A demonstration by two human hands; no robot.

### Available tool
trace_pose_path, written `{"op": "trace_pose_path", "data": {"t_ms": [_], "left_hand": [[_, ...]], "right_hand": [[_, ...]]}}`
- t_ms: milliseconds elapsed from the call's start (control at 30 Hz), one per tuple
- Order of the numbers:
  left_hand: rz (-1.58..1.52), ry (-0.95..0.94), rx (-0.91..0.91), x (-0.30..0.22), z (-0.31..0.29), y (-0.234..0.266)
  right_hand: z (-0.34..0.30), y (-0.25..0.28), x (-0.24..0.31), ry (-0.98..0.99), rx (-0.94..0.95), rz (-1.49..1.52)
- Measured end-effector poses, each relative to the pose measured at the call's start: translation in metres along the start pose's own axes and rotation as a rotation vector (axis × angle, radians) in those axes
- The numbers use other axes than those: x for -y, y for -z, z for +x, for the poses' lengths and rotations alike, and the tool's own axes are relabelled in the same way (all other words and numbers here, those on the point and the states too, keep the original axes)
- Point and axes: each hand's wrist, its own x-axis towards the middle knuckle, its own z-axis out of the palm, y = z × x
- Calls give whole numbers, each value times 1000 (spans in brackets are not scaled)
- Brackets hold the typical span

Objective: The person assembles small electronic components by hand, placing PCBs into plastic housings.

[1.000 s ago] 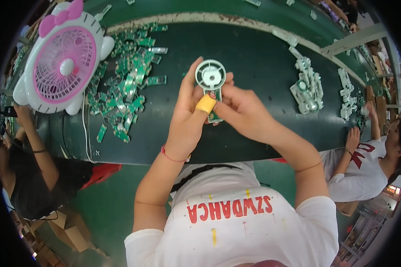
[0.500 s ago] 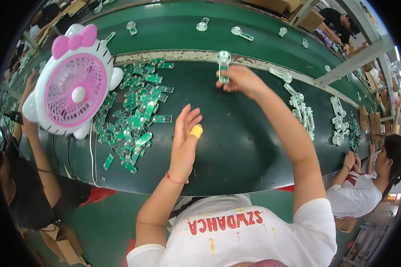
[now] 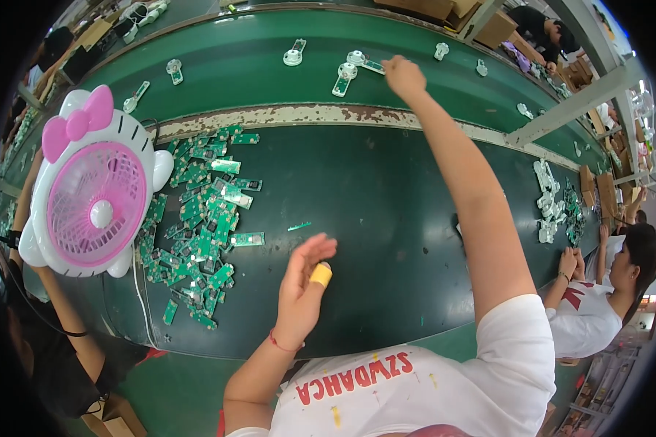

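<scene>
My left hand [image 3: 303,288] hovers over the front of the dark green tabletop, fingers stretched out and empty. Yellow tape wraps its thumb. A thin green strip [image 3: 299,226] lies on the table beyond it. My right hand [image 3: 407,77] reaches far out over the green belt, its fingers curled. They are at the end of a white plastic part with a green circuit board [image 3: 356,58]; whether they grip it is hidden. Just left of this hand, a similar white part with a board [image 3: 345,79] lies on the belt, touching or close beside the first.
Loose green circuit boards [image 3: 210,226] are heaped at left, beside a pink and white fan [image 3: 98,200]. A worn raised ledge [image 3: 306,116] divides table from belt. White parts [image 3: 547,200] lie at right, near a seated person [image 3: 598,291] and a metal post [image 3: 576,102].
My right hand has moved forward from the table to the belt and let go of the white part with a board, which now lies there. My left hand stays nearly in place; the view has shifted.
</scene>
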Motion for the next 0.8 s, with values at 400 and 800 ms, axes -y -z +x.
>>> {"op": "trace_pose_path", "data": {"t_ms": [400,800], "left_hand": [[317,70,226,-6,17,0],[430,-131,240,-4,1,-9]], "right_hand": [[114,-58,-198,94,-100,-314],[2,32,-51,325,-101,-208]]}}
